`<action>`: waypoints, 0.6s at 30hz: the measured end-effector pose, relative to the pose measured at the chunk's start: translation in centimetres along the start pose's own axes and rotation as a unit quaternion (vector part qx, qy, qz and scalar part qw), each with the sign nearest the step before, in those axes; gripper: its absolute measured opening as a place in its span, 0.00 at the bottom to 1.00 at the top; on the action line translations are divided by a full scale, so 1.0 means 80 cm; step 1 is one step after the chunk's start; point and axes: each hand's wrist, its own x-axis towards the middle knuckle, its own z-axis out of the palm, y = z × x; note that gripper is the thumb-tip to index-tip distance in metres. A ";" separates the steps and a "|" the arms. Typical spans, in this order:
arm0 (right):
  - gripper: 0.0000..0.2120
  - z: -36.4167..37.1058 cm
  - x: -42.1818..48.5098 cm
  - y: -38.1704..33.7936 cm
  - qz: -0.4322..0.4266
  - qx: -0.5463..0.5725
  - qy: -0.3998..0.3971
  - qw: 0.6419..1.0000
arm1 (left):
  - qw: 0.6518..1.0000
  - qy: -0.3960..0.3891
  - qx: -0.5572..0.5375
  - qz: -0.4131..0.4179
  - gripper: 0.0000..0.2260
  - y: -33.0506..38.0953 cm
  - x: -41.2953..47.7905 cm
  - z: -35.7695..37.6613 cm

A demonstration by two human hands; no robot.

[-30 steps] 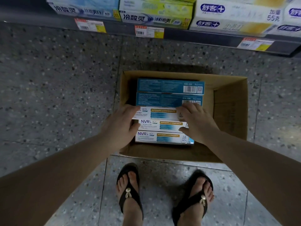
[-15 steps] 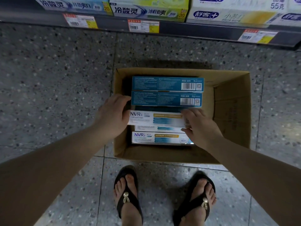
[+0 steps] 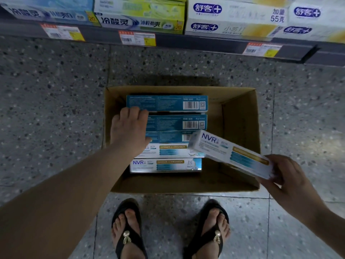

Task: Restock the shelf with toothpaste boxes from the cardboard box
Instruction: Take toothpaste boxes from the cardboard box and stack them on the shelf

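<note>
Two feet in black sandals (image 3: 128, 234) stand on the speckled floor (image 3: 46, 109) just before the cardboard box (image 3: 240, 116). The right hand (image 3: 291, 182) grips one end of a white NVR toothpaste box (image 3: 229, 153), holding it tilted above the carton's right side. The left hand (image 3: 130, 128), fingers loosely spread, rests on the stacked toothpaste boxes (image 3: 168, 104) inside. Beyond, the shelf (image 3: 186, 42) carries more toothpaste and price tags (image 3: 137, 38).

Cardboard box (image 3: 240, 116) (open) on floor (image 3: 56, 109)
</note>
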 end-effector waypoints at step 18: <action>0.22 -0.059 0.022 -0.069 -0.041 0.045 0.066 0.996 | 0.980 -0.026 -0.199 0.005 0.27 -0.019 -0.065 -0.063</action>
